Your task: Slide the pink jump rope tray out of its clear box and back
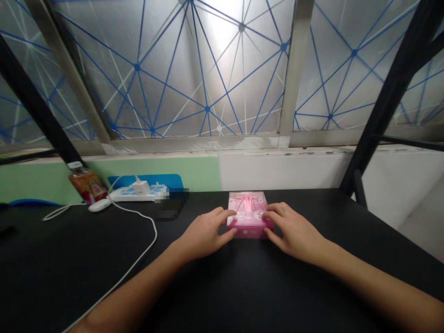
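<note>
A small pink box [247, 230] lies flat on the black desk, its top a lighter pink with a pale streak in the middle. Fingers of my left hand [207, 233] rest on its left edge, with the thumb against the front left corner. From the other side, my right hand [296, 231] holds the right edge, fingertips on top and thumb at the front right corner. The two hands grip the box between them. Fine print on the box is too small to read.
Left on the desk [249, 296] are a white power strip [121, 194] with a plugged-in charger [140, 187], a drink bottle [88, 185], and a blurred dark object [169, 208]. A white cable [154, 226] runs toward my left forearm. Black frame posts [378, 101] flank the window.
</note>
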Demonstrator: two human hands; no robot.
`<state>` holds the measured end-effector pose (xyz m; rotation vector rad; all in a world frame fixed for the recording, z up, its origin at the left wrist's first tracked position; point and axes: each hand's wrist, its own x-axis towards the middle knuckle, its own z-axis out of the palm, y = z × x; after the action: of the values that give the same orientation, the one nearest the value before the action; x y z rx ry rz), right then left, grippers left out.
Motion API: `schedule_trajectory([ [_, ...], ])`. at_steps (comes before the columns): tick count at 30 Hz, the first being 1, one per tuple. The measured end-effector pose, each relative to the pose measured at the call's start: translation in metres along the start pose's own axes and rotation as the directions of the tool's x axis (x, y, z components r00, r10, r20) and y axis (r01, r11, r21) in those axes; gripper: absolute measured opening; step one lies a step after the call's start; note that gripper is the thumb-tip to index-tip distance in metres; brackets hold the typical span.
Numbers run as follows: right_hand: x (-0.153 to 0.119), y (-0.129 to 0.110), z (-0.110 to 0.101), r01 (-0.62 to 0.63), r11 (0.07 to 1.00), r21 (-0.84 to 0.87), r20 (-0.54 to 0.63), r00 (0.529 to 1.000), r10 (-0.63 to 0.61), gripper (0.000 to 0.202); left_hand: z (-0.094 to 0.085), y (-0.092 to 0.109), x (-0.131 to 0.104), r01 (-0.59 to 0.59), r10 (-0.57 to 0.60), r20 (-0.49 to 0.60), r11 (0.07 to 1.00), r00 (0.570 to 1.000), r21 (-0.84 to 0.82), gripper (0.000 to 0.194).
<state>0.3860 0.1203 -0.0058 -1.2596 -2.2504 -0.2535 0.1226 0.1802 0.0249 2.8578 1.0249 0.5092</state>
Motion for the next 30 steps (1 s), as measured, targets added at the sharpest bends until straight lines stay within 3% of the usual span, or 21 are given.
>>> schedule_trajectory([
  [7, 0.000, -0.008, -0.006, -0.046, 0.996, -0.075, 0.068, 0.996, 0.052, 0.024, 0.008, 0.000, 0.002, 0.017, -0.017, -0.055, 1.000, 0.998, -0.006, 0.025],
  [13, -0.001, -0.013, -0.007, 0.007, 0.989, -0.151, 0.128, 0.992, 0.012, 0.020, 0.010, 0.000, 0.003, -0.008, 0.008, -0.063, 1.000, 0.998, 0.002, 0.025],
  [30, -0.002, -0.008, -0.007, 0.072, 0.984, -0.161, 0.132, 0.990, -0.050, 0.016, 0.007, 0.000, 0.002, -0.042, 0.046, -0.039, 0.993, 0.998, 0.108, 0.027],
])
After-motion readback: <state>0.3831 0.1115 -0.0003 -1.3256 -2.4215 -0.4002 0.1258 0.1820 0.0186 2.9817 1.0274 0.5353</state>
